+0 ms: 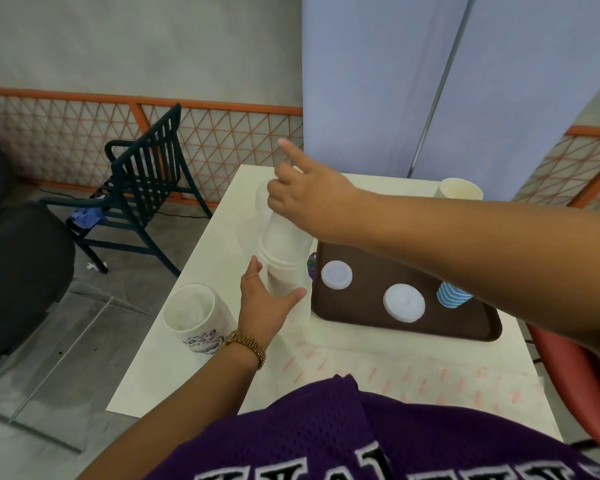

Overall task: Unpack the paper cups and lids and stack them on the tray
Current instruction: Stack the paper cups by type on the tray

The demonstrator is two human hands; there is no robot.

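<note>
A tall stack of white paper cups (284,251) stands on the white table just left of the brown tray (413,323). My left hand (264,303) cups the lower part of the stack, fingers spread around it. At the top of the stack my right hand (305,199) grips the uppermost cups, forefinger pointing up. On the tray lie two white lids (336,274) (404,302) and a blue-striped cup (451,296), partly hidden by my right forearm.
A wide white printed cup (194,313) stands near the table's left edge. More paper cups (459,192) are stacked at the far right corner. A dark chair (142,188) stands left of the table, a red chair (568,368) to the right.
</note>
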